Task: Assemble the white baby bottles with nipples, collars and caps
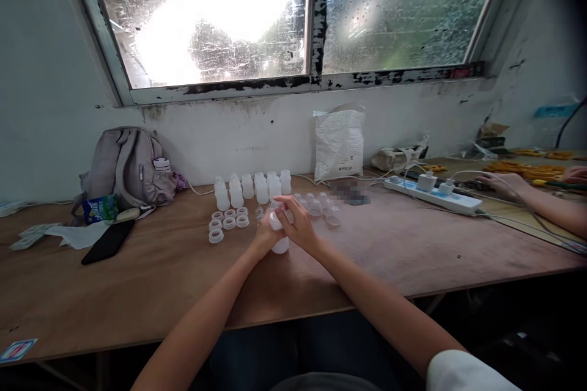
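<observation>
A frosted white baby bottle (280,245) stands upright at the middle of the table, partly hidden by my fingers. My left hand (264,234) is wrapped round its side. Over the upper part closes my right hand (300,225), fingers bent about the white collar at the top. Behind my hands is a row of similar bottles (222,197); the two leftmost have teats on top. White collar rings (216,236) lie in a cluster to the left. Small clear teats (260,214) sit just behind my left hand. On the right are several clear domed caps (315,207).
A grey backpack (128,165), a black phone (109,242) and tissue (80,234) lie left. A white plastic bag (339,143) leans on the wall. A power strip (433,194) with cables lies right. Another person's hand (504,186) works near yellow cords (525,168).
</observation>
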Demonstrator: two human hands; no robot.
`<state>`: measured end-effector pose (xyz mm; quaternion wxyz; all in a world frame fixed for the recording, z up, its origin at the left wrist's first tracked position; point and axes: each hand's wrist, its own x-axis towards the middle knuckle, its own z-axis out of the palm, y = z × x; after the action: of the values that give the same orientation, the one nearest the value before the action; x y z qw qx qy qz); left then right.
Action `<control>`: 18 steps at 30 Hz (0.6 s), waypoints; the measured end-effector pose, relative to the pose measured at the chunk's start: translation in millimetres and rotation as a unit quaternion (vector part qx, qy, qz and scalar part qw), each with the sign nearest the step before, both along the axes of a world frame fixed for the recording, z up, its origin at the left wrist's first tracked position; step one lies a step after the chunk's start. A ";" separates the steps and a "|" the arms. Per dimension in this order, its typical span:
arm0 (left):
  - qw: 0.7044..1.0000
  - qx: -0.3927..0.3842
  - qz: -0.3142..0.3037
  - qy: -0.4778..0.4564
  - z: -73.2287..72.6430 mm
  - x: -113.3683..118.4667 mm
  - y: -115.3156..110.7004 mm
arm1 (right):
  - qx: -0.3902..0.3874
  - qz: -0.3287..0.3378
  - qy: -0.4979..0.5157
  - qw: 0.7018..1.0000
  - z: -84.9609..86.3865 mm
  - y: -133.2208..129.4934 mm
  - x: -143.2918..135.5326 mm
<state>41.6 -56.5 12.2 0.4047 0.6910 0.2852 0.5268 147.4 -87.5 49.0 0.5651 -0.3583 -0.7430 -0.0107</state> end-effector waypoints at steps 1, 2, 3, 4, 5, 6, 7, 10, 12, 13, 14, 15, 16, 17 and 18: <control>1.000 -0.003 -0.004 0.001 1.0 -0.3 -1.0 | -0.002 0.002 0.005 1.000 0.0 0.3 0.3; 1.000 -0.005 -0.006 0.003 2.1 -0.6 -2.0 | -0.003 0.005 0.009 1.000 -0.1 0.6 0.5; 1.000 -0.006 -0.006 0.006 3.3 -0.9 -2.9 | -0.005 0.007 0.012 1.000 -0.1 0.9 0.7; 1.000 -0.007 -0.006 0.008 4.4 -1.1 -3.7 | -0.009 0.008 0.015 1.000 -0.2 1.4 0.8; 1.000 -0.007 -0.005 0.010 5.3 -1.1 -4.3 | -0.015 0.009 0.018 1.000 -0.5 1.8 0.8; 1.000 -0.006 -0.005 0.012 6.1 -1.1 -4.7 | -0.022 0.010 0.023 0.999 -0.8 2.3 0.6; 1.000 -0.005 -0.005 0.013 6.6 -1.0 -4.9 | -0.030 0.011 0.031 0.999 -1.4 2.7 0.3; 1.000 -0.002 0.000 0.014 6.8 -0.2 -4.4 | -0.044 0.014 0.059 0.997 -4.2 4.0 -2.0; 1.000 -0.004 0.006 0.013 6.1 0.2 -3.5 | -0.043 0.013 0.076 0.996 -6.5 4.9 -4.2; 1.000 -0.006 0.009 0.014 5.8 0.2 -3.2 | -0.039 0.011 0.083 0.996 -7.3 5.4 -5.2; 1.000 -0.008 0.010 0.014 5.5 0.1 -3.0 | -0.036 0.008 0.088 0.995 -7.6 5.9 -6.1; 1.000 -0.010 0.011 0.015 5.4 0.0 -3.0 | -0.036 0.004 0.091 0.995 -7.3 6.3 -6.8; 1.000 -0.012 0.011 0.016 5.4 -0.3 -3.2 | -0.038 -0.001 0.093 0.995 -6.3 6.8 -7.2; 1.000 -0.013 0.011 0.018 5.6 -0.5 -3.4 | -0.043 -0.006 0.092 0.995 -4.7 7.2 -7.4; 1.000 -0.014 0.013 0.022 5.9 -0.7 -3.7 | -0.051 -0.010 0.089 0.995 -2.4 7.6 -7.4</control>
<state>40.9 -60.2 18.1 0.4014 0.6927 0.3101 0.5127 140.0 -79.9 46.6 0.6099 -0.3933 -0.6859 0.0531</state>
